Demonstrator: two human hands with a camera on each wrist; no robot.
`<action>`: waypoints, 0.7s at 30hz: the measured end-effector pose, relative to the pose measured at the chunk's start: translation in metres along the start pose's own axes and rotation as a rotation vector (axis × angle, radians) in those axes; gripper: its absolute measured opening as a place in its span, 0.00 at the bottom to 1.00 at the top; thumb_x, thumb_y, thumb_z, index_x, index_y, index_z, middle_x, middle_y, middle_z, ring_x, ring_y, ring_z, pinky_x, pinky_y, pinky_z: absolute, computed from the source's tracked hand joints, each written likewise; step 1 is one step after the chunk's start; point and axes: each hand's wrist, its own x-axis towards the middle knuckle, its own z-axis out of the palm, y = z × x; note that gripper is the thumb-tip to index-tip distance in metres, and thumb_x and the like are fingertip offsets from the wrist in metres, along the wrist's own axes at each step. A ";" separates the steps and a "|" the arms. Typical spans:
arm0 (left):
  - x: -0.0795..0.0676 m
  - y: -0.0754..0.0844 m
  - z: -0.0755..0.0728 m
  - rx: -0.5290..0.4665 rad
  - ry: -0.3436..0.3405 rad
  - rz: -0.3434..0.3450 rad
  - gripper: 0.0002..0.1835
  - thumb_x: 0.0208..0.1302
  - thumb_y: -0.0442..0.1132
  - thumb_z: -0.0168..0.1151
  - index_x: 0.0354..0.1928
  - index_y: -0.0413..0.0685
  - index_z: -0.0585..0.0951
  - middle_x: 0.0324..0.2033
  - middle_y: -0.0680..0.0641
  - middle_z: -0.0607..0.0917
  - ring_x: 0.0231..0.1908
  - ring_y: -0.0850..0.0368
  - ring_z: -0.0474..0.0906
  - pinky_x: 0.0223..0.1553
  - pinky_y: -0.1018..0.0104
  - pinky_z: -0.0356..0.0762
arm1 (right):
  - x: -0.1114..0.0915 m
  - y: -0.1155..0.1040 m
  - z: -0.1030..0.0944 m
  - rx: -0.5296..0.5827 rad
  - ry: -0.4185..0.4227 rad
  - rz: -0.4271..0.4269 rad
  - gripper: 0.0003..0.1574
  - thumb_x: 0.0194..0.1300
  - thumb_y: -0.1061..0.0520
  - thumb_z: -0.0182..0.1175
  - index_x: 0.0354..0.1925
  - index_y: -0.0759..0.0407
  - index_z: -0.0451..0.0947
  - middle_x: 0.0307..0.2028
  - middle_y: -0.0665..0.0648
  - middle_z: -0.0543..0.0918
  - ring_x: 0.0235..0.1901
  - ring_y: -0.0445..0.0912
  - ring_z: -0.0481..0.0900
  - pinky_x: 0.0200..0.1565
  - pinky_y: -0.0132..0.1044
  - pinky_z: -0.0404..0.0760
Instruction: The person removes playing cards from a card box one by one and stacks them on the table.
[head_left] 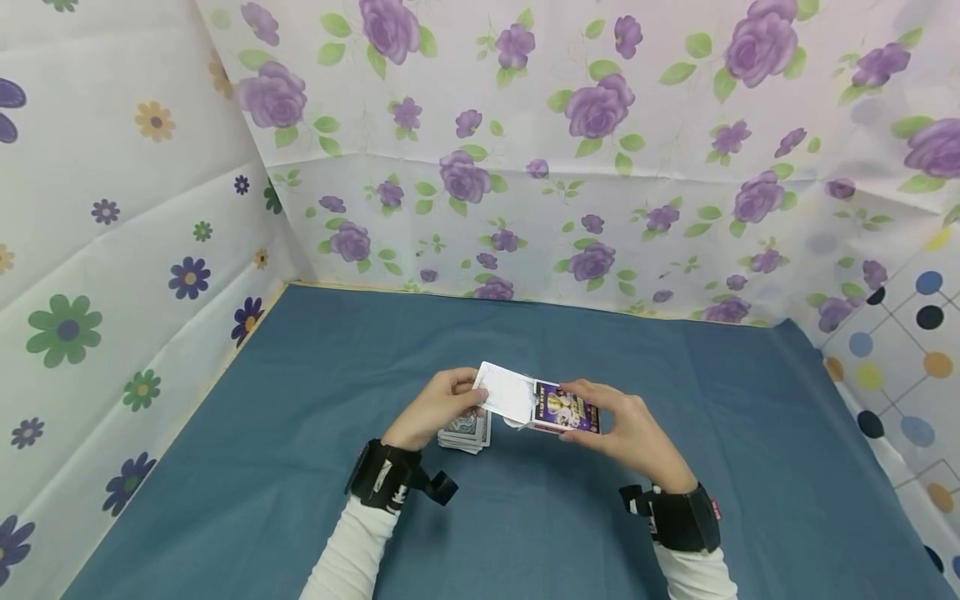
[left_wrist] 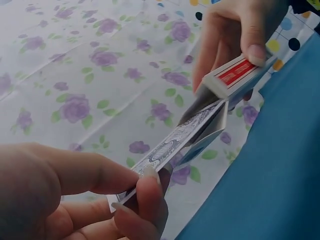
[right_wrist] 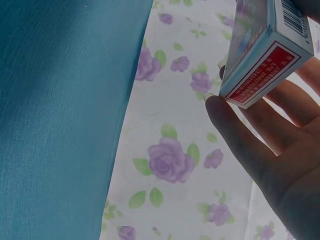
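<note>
My left hand [head_left: 437,407] pinches the outer end of white-edged playing cards [head_left: 504,393] between thumb and fingers. The other end of the cards sits inside the mouth of a small card box [head_left: 567,408], whose flap [left_wrist: 207,140] hangs open. My right hand [head_left: 636,427] grips that box by its edges, thumb on one side and fingers on the other. A grey patterned card back [left_wrist: 170,142] shows in the left wrist view. In the right wrist view, the red-labelled end [right_wrist: 265,74] of the box faces the camera. Both hands are held above the table.
A stack of grey-backed playing cards [head_left: 465,433] lies on the blue tablecloth [head_left: 300,475], just below and beside my left hand. Flower-printed sheets [head_left: 465,179] stand behind the table and at its left. A dotted sheet [head_left: 918,392] borders the right side.
</note>
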 end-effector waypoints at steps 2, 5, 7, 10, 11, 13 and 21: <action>-0.001 -0.001 -0.004 -0.016 0.016 -0.010 0.19 0.71 0.34 0.52 0.61 0.32 0.71 0.36 0.45 0.83 0.32 0.61 0.76 0.39 0.66 0.73 | 0.000 0.000 -0.001 0.001 0.000 0.000 0.39 0.52 0.47 0.73 0.63 0.49 0.75 0.61 0.64 0.77 0.59 0.61 0.76 0.46 0.49 0.80; -0.001 -0.002 -0.011 -0.037 0.063 -0.027 0.21 0.72 0.35 0.52 0.63 0.33 0.69 0.34 0.49 0.82 0.32 0.60 0.75 0.39 0.64 0.71 | -0.001 0.001 -0.002 -0.002 0.005 0.001 0.40 0.52 0.47 0.74 0.63 0.49 0.75 0.61 0.64 0.77 0.59 0.60 0.76 0.46 0.48 0.80; -0.002 -0.003 -0.016 -0.046 0.101 -0.035 0.21 0.73 0.36 0.52 0.63 0.34 0.70 0.32 0.51 0.80 0.32 0.59 0.74 0.38 0.64 0.70 | -0.001 0.002 -0.003 0.001 0.005 0.006 0.40 0.52 0.47 0.74 0.63 0.48 0.74 0.61 0.63 0.77 0.60 0.59 0.76 0.47 0.48 0.80; -0.001 -0.008 -0.023 -0.067 0.154 -0.038 0.19 0.73 0.38 0.52 0.61 0.36 0.72 0.29 0.54 0.78 0.32 0.58 0.73 0.37 0.66 0.69 | -0.002 0.003 -0.004 0.010 0.005 0.014 0.40 0.51 0.48 0.74 0.63 0.47 0.74 0.62 0.61 0.77 0.61 0.58 0.76 0.49 0.50 0.80; -0.001 -0.010 -0.025 -0.072 0.171 -0.039 0.19 0.73 0.38 0.52 0.61 0.37 0.73 0.29 0.54 0.78 0.31 0.58 0.71 0.36 0.66 0.69 | -0.002 0.003 -0.004 0.014 0.004 0.017 0.40 0.51 0.48 0.74 0.63 0.47 0.74 0.62 0.61 0.76 0.61 0.58 0.75 0.50 0.51 0.79; 0.001 -0.016 -0.029 -0.069 0.218 -0.044 0.18 0.72 0.39 0.54 0.59 0.37 0.75 0.27 0.54 0.79 0.30 0.57 0.70 0.36 0.65 0.68 | -0.002 0.002 -0.005 0.021 0.001 0.021 0.40 0.51 0.48 0.74 0.63 0.48 0.74 0.62 0.62 0.76 0.61 0.59 0.75 0.51 0.52 0.79; 0.011 -0.044 -0.034 0.026 0.437 -0.143 0.18 0.65 0.45 0.63 0.52 0.42 0.80 0.39 0.41 0.86 0.37 0.52 0.79 0.41 0.60 0.74 | -0.001 0.004 -0.002 0.018 -0.003 0.034 0.40 0.51 0.48 0.74 0.63 0.48 0.75 0.62 0.64 0.76 0.61 0.61 0.75 0.51 0.55 0.79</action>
